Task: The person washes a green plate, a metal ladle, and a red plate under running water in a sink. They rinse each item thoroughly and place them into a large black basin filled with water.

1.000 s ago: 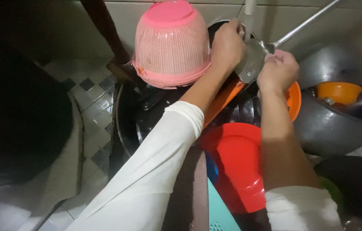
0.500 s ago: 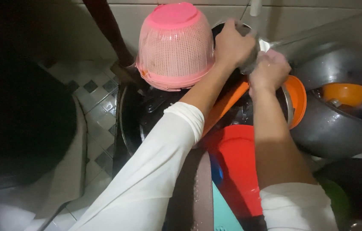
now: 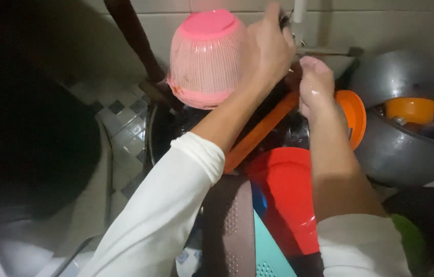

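Both hands are raised toward the tiled wall, above a crowded pile of dishes. The left hand [image 3: 268, 51] is curled into a fist around a small metal item [image 3: 283, 20] at its top edge; only a sliver of it pokes out past the fingers, so its kind cannot be told, and the grip is tight around it. The right hand [image 3: 315, 84], wet and loosely closed, sits just beside it, below a thin stream of water [image 3: 298, 13]; whether its grip holds anything cannot be told. An upturned pink basket [image 3: 204, 56] stands just left of the left hand. Below lie an orange bowl [image 3: 353, 113], a red cup [image 3: 289, 200] and a grey metal pot [image 3: 401, 149].
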